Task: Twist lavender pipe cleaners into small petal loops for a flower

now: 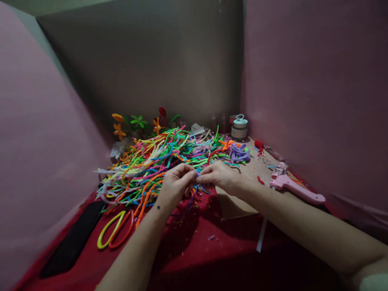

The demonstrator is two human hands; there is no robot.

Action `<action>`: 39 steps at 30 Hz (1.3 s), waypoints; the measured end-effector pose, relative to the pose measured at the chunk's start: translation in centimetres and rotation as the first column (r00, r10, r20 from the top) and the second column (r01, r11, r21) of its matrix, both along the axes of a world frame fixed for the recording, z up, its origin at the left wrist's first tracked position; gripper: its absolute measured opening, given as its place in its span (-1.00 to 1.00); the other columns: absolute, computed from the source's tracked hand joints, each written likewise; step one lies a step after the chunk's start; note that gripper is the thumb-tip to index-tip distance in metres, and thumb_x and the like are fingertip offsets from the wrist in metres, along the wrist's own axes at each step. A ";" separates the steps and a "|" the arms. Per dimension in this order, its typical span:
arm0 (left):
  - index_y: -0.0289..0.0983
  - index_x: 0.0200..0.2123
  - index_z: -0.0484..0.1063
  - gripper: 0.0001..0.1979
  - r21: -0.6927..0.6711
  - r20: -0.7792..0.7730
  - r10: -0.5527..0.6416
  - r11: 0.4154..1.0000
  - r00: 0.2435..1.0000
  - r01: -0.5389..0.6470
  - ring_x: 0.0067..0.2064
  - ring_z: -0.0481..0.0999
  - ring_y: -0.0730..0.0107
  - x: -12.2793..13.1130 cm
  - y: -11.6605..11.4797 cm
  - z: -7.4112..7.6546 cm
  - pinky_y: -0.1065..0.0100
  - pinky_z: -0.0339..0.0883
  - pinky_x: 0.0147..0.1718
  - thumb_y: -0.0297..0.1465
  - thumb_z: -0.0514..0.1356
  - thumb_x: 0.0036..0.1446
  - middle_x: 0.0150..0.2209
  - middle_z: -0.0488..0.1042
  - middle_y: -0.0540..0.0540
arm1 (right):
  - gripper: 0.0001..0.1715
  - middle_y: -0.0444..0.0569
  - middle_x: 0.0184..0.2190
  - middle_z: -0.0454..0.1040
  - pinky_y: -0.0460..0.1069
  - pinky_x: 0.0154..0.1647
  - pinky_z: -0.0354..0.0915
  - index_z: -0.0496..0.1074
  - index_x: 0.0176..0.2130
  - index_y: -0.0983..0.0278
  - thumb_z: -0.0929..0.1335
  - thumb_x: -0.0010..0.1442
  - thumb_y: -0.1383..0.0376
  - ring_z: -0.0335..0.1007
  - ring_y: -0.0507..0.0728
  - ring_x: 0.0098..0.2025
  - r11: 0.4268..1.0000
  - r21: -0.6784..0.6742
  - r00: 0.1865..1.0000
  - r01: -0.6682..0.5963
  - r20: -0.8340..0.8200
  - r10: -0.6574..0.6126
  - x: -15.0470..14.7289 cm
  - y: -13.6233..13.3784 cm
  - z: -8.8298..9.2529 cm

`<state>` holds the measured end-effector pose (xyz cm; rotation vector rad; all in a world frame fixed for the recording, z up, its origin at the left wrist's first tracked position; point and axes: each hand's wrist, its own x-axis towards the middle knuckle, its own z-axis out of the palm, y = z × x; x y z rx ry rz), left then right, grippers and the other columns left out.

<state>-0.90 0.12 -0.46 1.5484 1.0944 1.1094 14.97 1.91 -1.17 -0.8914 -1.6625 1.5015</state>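
Observation:
My left hand (179, 180) and my right hand (218, 175) meet fingertip to fingertip at the front edge of a large pile of colourful fuzzy stems (151, 157). Both hands are closed in a pinch. A bit of purple stem (198, 176) shows between the fingertips, held by both. Below them, a dark purple strand (191, 201) hangs over the red cloth (188, 246). The far ends of what I hold are partly hidden by my fingers.
A pink glue gun (298, 188) lies right on the cardboard (239, 204), near my right forearm. Yellow-and-red looped handles (117, 230) and a black strip (74, 238) are at left. Behind stand fuzzy flowers (138, 121) and a lidded jar (239, 128); a purple bundle (239, 152) lies nearby.

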 end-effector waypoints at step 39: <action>-0.33 -0.31 0.39 -0.72 -0.433 0.234 -0.126 0.874 0.964 0.220 -0.74 0.18 0.70 0.7 -0.1 -0.6 0.62 -0.05 -0.82 -0.31 0.28 -0.11 -0.61 0.35 0.06 | -0.80 -0.18 -0.67 0.30 -0.09 -0.53 0.06 0.33 -0.62 0.35 0.44 -0.29 0.37 0.17 -0.05 -0.60 0.890 -0.454 0.778 0.050 -0.540 -0.320 -1.3 -0.7 -1.5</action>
